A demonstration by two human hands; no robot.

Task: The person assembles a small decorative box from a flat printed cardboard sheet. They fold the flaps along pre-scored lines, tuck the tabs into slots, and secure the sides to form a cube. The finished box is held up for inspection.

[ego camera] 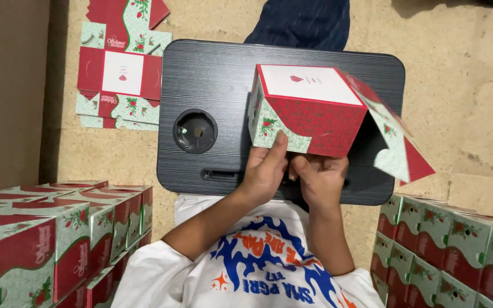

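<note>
A half-folded cardboard box (309, 108), red and pale green with a white panel and flower print, rests on a black lap table (212, 80). Both my hands grip its near underside. My left hand (265, 168) has its thumb pressed up against the green side. Close beside it on the right, my right hand (320, 177) works at the bottom flaps. A loose side flap (397, 142) hangs open off the box's right end.
Flat unfolded box blanks (120, 71) lie on the floor at upper left. Stacks of finished boxes stand at lower left (58, 234) and lower right (446, 251). The table has a round cup hole (195, 131). A dark blue cloth (303, 23) lies beyond the table.
</note>
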